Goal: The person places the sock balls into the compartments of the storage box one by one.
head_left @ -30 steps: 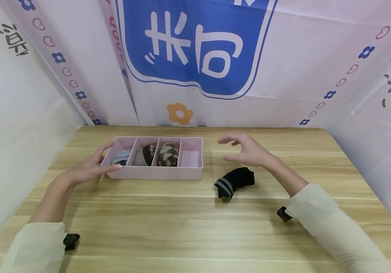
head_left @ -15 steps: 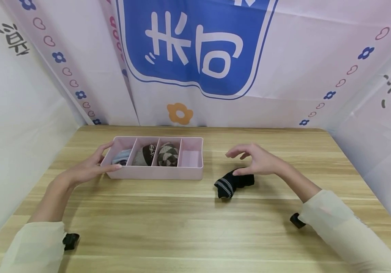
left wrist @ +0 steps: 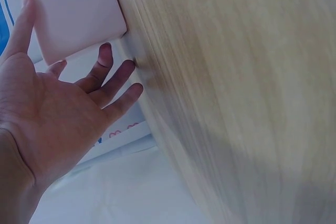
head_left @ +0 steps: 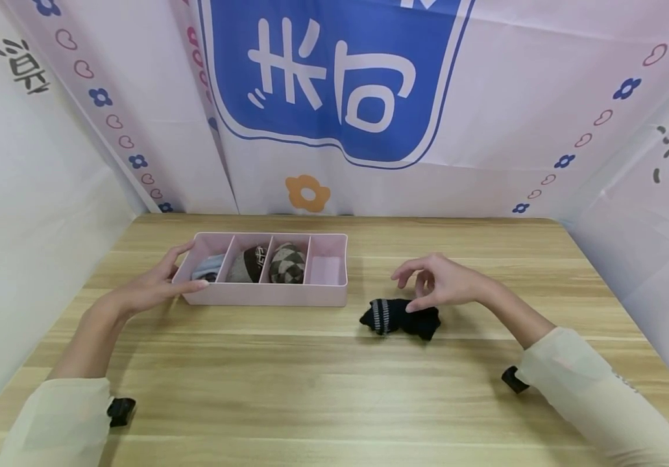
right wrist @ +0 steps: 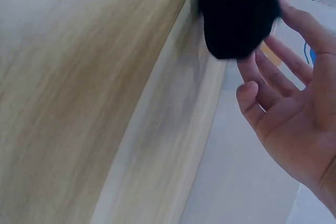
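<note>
A pink divided storage box (head_left: pixel 264 296) stands at the back left of the table. My left hand (head_left: pixel 147 285) grips its left end, thumb on the front wall and index finger at the far corner; in the left wrist view the other fingers (left wrist: pixel 116 84) spread free beside it. Right of the box, my right hand (head_left: pixel 448 282) pinches a folded black sock (head_left: pixel 395 316) with grey stripes, its thumb on the near side. The sock (right wrist: pixel 239 17) looks dark and blurred at the fingertips in the right wrist view, close over the table.
Inside the box lie a light blue sock (head_left: pixel 208 267), a grey and dark brown sock (head_left: pixel 246 266) and a checked sock (head_left: pixel 287 264); the right compartment (head_left: pixel 326 269) holds nothing. Printed cloth (head_left: pixel 457 188) hangs along the back of the wooden table (head_left: pixel 311 389).
My right hand has come down and slightly right onto the black sock and taken hold of it. The sock has turned, its striped end now pointing left. Left hand and box stay still.
</note>
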The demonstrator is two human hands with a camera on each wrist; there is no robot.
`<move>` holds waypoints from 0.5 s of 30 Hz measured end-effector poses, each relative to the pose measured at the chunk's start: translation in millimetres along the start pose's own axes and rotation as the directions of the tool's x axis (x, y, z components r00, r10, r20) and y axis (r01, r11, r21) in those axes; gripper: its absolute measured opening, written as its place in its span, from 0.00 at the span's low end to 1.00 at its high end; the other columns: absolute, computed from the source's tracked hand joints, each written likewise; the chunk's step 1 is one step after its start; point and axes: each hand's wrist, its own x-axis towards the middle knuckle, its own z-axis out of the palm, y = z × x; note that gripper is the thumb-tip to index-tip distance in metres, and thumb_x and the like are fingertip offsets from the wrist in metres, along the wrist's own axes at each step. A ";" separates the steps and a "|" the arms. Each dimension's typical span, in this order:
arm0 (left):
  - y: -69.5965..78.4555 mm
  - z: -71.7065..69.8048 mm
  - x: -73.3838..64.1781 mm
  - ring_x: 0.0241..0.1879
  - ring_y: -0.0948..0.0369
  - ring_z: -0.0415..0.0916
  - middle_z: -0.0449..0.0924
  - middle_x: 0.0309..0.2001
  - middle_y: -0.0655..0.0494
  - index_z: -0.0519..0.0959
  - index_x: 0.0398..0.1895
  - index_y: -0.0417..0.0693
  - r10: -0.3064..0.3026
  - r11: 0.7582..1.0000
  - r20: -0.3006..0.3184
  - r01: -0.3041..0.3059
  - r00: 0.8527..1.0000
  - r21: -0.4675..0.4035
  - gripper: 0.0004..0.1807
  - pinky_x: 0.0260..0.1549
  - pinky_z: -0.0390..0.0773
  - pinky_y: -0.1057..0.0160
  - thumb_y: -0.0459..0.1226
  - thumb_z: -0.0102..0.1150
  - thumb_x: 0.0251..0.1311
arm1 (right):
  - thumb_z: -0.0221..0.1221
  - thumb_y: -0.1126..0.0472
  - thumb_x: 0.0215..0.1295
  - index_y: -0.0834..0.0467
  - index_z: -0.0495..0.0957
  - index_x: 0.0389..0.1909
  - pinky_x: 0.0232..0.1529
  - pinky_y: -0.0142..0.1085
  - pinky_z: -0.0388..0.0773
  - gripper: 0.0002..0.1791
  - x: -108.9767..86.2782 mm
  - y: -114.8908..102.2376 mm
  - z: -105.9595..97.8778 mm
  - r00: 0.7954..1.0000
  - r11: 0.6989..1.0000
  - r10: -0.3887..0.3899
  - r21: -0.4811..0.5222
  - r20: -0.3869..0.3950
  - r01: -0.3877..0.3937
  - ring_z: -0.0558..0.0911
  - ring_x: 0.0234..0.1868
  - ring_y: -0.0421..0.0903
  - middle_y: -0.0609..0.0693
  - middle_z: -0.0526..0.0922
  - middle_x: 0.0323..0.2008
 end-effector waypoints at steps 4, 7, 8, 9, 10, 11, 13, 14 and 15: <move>-0.6 -0.4 0.5 0.63 0.38 0.68 0.68 0.62 0.27 0.29 0.85 0.51 0.000 1.000 0.003 0.000 1.000 -0.001 0.54 0.60 0.65 0.34 0.49 0.57 0.74 | 0.72 0.65 0.63 0.70 0.74 0.64 0.29 0.34 0.78 0.31 -0.9 -1.6 2.5 0.997 0.995 0.049 0.082 0.052 -0.053 0.79 0.24 0.43 0.66 0.79 0.52; -0.5 -0.5 0.7 0.64 0.37 0.67 0.68 0.62 0.27 0.29 0.85 0.50 0.000 1.000 0.002 0.000 1.000 0.004 0.54 0.60 0.64 0.33 0.49 0.58 0.73 | 0.69 0.66 0.65 0.70 0.71 0.66 0.29 0.40 0.82 0.31 -1.5 -2.9 4.6 0.994 0.989 0.081 0.121 0.067 -0.088 0.83 0.23 0.50 0.67 0.78 0.55; -0.4 -0.5 0.8 0.64 0.37 0.67 0.68 0.62 0.26 0.29 0.85 0.50 0.000 1.000 0.002 0.000 1.000 0.005 0.54 0.60 0.64 0.33 0.49 0.58 0.73 | 0.69 0.67 0.66 0.71 0.71 0.67 0.31 0.42 0.84 0.31 -1.7 -3.3 5.2 0.994 0.987 0.084 0.131 0.070 -0.093 0.85 0.24 0.53 0.67 0.77 0.57; -0.4 -0.6 0.8 0.64 0.37 0.67 0.68 0.62 0.26 0.29 0.85 0.50 0.001 1.000 0.002 -0.001 1.000 0.007 0.54 0.60 0.65 0.33 0.49 0.58 0.73 | 0.68 0.67 0.66 0.71 0.70 0.68 0.31 0.43 0.84 0.32 -1.9 -3.8 5.6 0.994 0.986 0.083 0.136 0.073 -0.092 0.85 0.24 0.55 0.67 0.76 0.58; -0.2 -0.6 0.8 0.64 0.37 0.67 0.68 0.62 0.26 0.29 0.85 0.50 0.001 1.000 0.002 -0.001 1.000 0.009 0.55 0.60 0.65 0.33 0.49 0.58 0.73 | 0.68 0.67 0.66 0.71 0.69 0.69 0.32 0.44 0.84 0.32 -1.8 -4.1 6.1 0.994 0.987 0.076 0.136 0.079 -0.086 0.85 0.26 0.57 0.67 0.76 0.59; -0.1 -0.7 0.7 0.64 0.37 0.67 0.68 0.62 0.26 0.29 0.85 0.50 0.002 1.000 0.001 -0.002 1.000 0.010 0.55 0.60 0.65 0.33 0.49 0.58 0.73 | 0.69 0.67 0.65 0.70 0.68 0.70 0.33 0.43 0.84 0.34 -1.8 -4.6 6.5 0.994 0.989 0.066 0.128 0.085 -0.077 0.85 0.28 0.57 0.67 0.75 0.61; 0.0 -0.7 0.5 0.64 0.37 0.67 0.69 0.61 0.27 0.29 0.85 0.50 0.004 1.000 -0.001 -0.004 1.000 0.014 0.55 0.60 0.65 0.33 0.49 0.58 0.73 | 0.72 0.64 0.62 0.69 0.67 0.72 0.33 0.40 0.82 0.40 -1.8 -5.4 7.3 0.994 0.993 0.043 0.101 0.103 -0.054 0.84 0.35 0.57 0.66 0.73 0.65; 0.0 -0.6 0.4 0.64 0.37 0.68 0.69 0.61 0.27 0.29 0.85 0.50 0.005 1.000 -0.001 -0.005 1.000 0.013 0.54 0.60 0.65 0.34 0.49 0.58 0.73 | 0.74 0.63 0.60 0.68 0.65 0.73 0.34 0.39 0.80 0.43 -1.4 -5.5 8.0 0.992 0.995 0.028 0.095 0.120 -0.039 0.83 0.40 0.57 0.66 0.72 0.67; 0.1 -0.6 0.2 0.63 0.38 0.68 0.69 0.61 0.27 0.29 0.85 0.50 0.005 1.000 -0.002 -0.005 1.000 0.014 0.54 0.60 0.66 0.34 0.49 0.58 0.73 | 0.76 0.62 0.57 0.68 0.64 0.74 0.38 0.39 0.80 0.46 -1.1 -5.7 8.9 0.990 0.997 0.011 0.079 0.137 -0.022 0.81 0.45 0.57 0.65 0.70 0.69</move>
